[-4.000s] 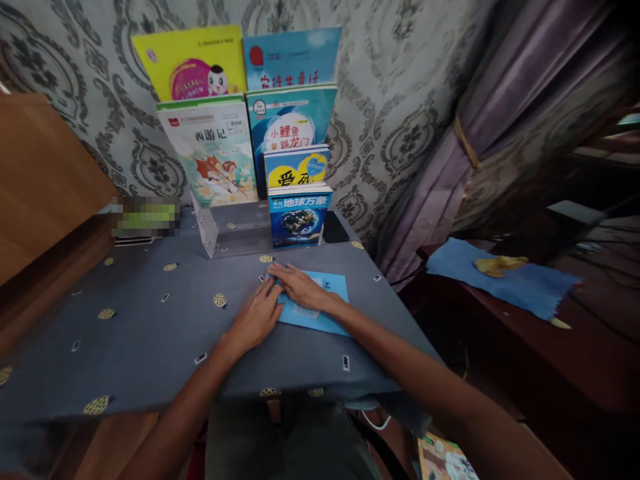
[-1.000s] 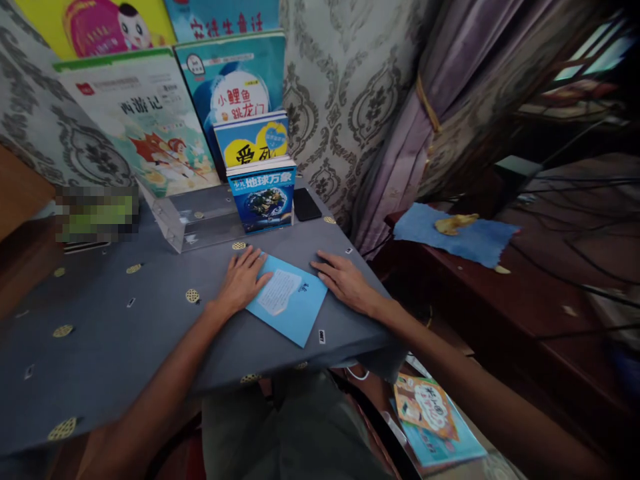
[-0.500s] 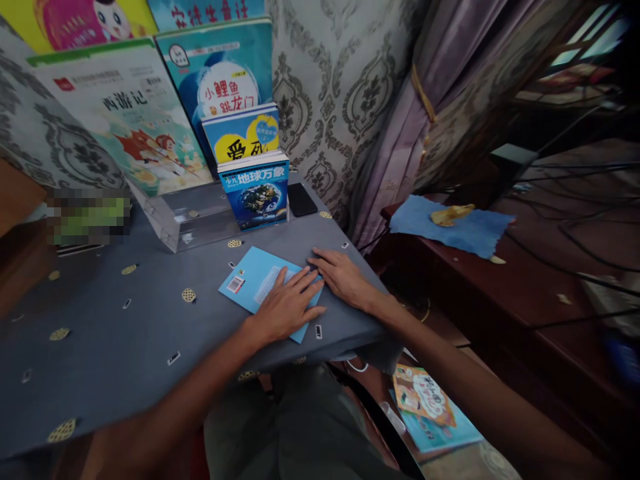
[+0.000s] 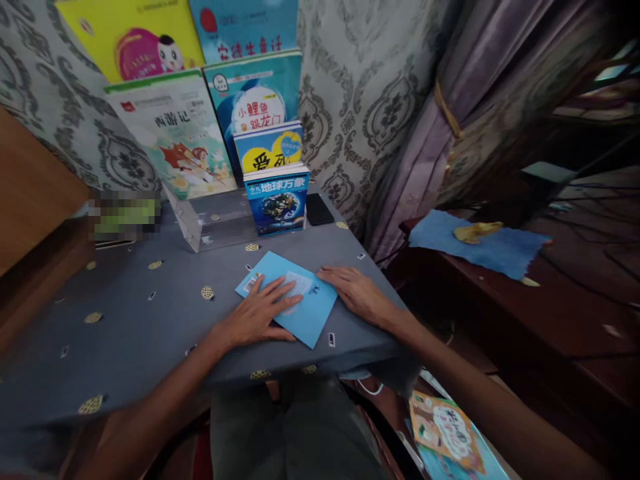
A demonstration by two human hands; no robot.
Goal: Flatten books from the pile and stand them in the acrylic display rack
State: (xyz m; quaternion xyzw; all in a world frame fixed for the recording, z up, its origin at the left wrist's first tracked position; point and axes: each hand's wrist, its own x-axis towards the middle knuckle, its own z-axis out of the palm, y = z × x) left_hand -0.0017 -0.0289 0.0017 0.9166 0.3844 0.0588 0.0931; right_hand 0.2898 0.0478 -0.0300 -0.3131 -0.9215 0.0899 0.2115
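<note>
Broadly, a grey-clothed table (image 4: 150, 333) fills the room's corner, with a clear tiered stand (image 4: 220, 220) of picture books (image 4: 175, 140) against the patterned wall. Lying flat near the table's front right edge is a thin blue booklet (image 4: 305, 310), back cover up, turned at an angle. To handle it well, I'd judge light, even pressure matters, since the cloth could bunch under a sliding cover. The left hand (image 4: 260, 313) rests palm down on the booklet, fingers spread, gripping nothing. The right hand (image 4: 357, 293) lies flat on the cloth, fingertips touching the booklet's right edge, also unclenched. A black phone (image 4: 319, 209) sits beside the stand.
</note>
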